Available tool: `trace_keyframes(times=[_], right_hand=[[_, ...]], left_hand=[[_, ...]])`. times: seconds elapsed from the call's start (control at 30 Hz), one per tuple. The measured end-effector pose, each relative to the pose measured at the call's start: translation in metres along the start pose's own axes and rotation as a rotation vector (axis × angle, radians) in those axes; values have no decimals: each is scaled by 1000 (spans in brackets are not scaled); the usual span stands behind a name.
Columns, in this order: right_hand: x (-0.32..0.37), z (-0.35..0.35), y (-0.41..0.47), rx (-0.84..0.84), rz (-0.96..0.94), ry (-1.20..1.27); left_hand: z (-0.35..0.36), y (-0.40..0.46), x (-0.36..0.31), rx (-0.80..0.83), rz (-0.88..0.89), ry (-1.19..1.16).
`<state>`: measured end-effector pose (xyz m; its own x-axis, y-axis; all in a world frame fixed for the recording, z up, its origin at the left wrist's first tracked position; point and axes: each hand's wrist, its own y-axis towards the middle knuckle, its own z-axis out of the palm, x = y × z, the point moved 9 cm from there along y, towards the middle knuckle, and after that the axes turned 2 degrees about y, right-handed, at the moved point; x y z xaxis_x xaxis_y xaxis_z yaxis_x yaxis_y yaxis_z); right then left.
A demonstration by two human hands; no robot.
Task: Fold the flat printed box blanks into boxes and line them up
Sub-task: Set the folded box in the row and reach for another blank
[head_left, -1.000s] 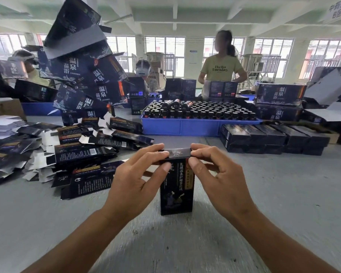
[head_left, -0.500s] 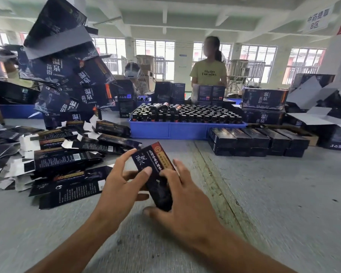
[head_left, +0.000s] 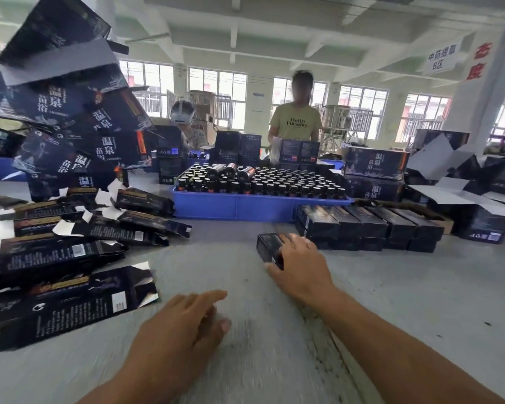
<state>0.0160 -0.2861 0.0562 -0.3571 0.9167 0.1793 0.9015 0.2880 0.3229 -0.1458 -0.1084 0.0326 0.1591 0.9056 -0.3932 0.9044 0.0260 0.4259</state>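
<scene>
The counter (head_left: 391, 287) carries a row of finished boxes (head_left: 370, 225) at right centre, long axes running away from the viewer. A folded box (head_left: 270, 247) lies just left of that row — near it, axis roughly parallel. The right hand (head_left: 299, 265) grips this box from above. The left hand (head_left: 184, 325), relaxed and empty, is nearer the flat blanks (head_left: 67, 298) at left.

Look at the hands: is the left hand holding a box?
No, the left hand hovers empty above the table; only the right hand grips the folded box.
</scene>
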Motion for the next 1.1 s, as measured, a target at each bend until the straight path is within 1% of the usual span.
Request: trace_keyframes(times=[0.07, 0.23, 0.4, 0.47, 0.5, 0.57, 0.63, 0.67, 0.7, 0.77, 0.83, 0.93, 1.0, 1.03, 1.07, 1.1], right_hand=[[-7, 13, 9, 26, -37, -45], [-13, 23, 34, -58, -80, -166], [-21, 22, 70, -110, -30, -183], [-26, 23, 82, -94, -8, -213], [-29, 25, 86, -81, 3, -234], [-34, 28, 94, -60, 33, -255], [-33, 30, 98, -50, 47, -243], [-28, 31, 98, -62, 35, -227], [-20, 31, 98, -84, 7, -202], [5, 32, 98, -117, -69, -116], [33, 35, 98, -97, -120, 22], [78, 45, 102, -3, -159, 169], [106, 56, 105, 68, -188, 225], [119, 62, 107, 109, -199, 256], [131, 69, 109, 150, -207, 293], [142, 76, 111, 185, -213, 326]], left_hand=[[2, 1, 4, 6, -13, -25], [6, 8, 6, 38, -31, -18], [5, 11, 0, 23, 44, -43], [9, 13, -2, 37, 79, -58], [6, 13, -6, 7, 104, -28], [2, 12, -8, -33, 110, -47], [3, 12, -7, 34, 99, -56], [1, 14, -6, 28, 94, -21], [0, 13, -3, -21, 97, 37], [8, 10, 5, 46, 24, 76], [9, 11, 5, 64, -8, 67], [9, 11, 6, 79, 0, 66], [7, 10, 3, 79, -6, -4], [12, 10, 4, 113, 18, 6], [11, 10, 5, 63, 56, 70], [11, 11, 5, 83, 61, 36]])
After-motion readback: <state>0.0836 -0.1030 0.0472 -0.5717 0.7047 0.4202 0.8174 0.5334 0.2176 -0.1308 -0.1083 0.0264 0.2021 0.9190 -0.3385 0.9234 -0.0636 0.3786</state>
